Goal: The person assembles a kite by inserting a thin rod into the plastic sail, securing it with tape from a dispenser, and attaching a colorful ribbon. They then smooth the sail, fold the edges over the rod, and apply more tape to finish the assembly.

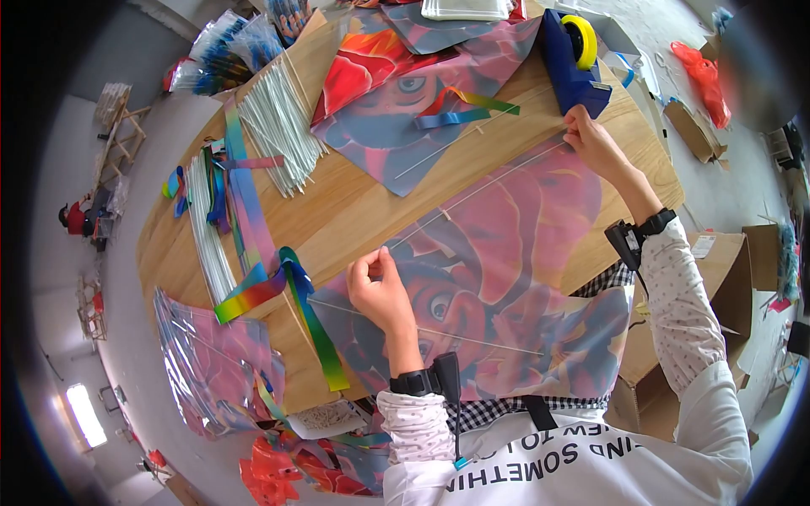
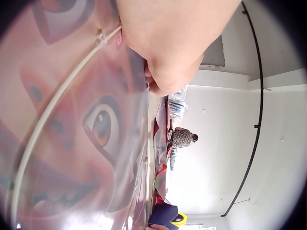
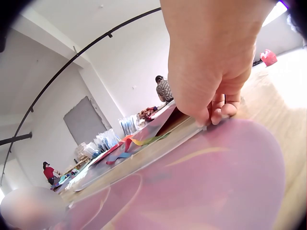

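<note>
Printed film sheet [image 1: 540, 211] lies across near edge of table [image 1: 333, 221], partly overhanging, w/ thin rod [image 1: 445, 212] along its far edge. L hand [image 1: 384, 295], fingers curled, pinches that edge at rod's L end; R hand [image 1: 601, 152] pinches it at R end, just beside blue tape dispenser [image 1: 569, 76]. 2nd printed sheet [image 1: 371, 139] lies beyond, w/ rainbow ribbon [image 1: 464, 115] on top; white rod bundle [image 1: 278, 126] to its L.

white top [image 1: 591, 472], "FIND SOMETHIN", "TO LO"
</note>
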Demonstrator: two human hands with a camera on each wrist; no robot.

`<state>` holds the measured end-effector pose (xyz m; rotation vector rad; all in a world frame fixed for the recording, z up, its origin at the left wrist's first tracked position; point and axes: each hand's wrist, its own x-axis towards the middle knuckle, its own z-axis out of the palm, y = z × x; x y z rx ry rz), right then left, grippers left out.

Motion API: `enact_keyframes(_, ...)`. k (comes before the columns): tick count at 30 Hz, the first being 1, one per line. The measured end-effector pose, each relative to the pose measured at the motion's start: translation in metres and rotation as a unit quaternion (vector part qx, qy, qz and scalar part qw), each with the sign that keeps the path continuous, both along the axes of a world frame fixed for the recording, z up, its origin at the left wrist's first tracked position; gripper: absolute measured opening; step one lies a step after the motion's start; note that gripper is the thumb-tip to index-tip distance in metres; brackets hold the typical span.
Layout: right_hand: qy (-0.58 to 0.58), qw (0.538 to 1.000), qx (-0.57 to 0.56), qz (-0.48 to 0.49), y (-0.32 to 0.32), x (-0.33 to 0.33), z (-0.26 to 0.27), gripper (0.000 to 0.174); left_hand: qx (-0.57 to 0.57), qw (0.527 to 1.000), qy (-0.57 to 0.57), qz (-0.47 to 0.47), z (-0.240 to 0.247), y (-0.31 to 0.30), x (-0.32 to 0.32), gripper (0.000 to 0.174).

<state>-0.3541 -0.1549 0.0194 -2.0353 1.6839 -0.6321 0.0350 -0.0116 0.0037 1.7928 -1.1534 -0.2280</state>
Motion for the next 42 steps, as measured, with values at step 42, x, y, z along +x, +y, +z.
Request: enact_keyframes(42, 0.064, 0.998, -0.022, -0.010, 0.0016, 0.0076, -0.0026, 0.026, -0.013, 1.000, -0.022, -0.002, -0.0021, -0.0010, -0.0020, 0.011)
